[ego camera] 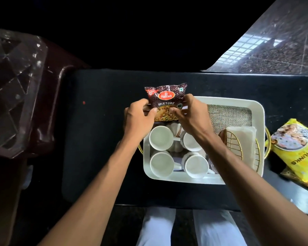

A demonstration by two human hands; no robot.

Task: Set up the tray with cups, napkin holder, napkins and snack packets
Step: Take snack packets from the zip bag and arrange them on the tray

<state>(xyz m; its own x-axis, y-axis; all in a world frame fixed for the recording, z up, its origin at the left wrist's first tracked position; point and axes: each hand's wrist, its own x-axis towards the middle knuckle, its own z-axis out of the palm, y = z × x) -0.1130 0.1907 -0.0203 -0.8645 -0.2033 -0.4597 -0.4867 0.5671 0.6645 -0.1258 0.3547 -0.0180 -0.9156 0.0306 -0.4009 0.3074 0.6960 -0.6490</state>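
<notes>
1. White rectangular plastic tray (258,110) with gold wire handles, on a black tabletop (96,139); the landmark for all entries.
2. Four white ceramic cups (161,137), upright, grouped in the tray's left half.
3. Gold wire napkin holder (234,145) with white paper napkins (242,134), in the tray's right half, near side.
4. Woven burlap mat (228,115), on the tray's far right floor; bare, the largest free space.
5. Brown "Mixture" snack packet (165,100), over the tray's far left edge, beyond the cups, top edge pointing away from the person.
6. Left hand (137,119): fingers closed on the packet's lower left corner.
7. Right hand (188,114): fingers pinching the packet's lower right edge; it lies nearer the bare mat.
8. Yellow printed snack packet (297,151), off the tray, just beyond its right handle, lying flat.
9. Judgement: the packet probably goes down rightward onto the mat; cups crowd the left.
</notes>
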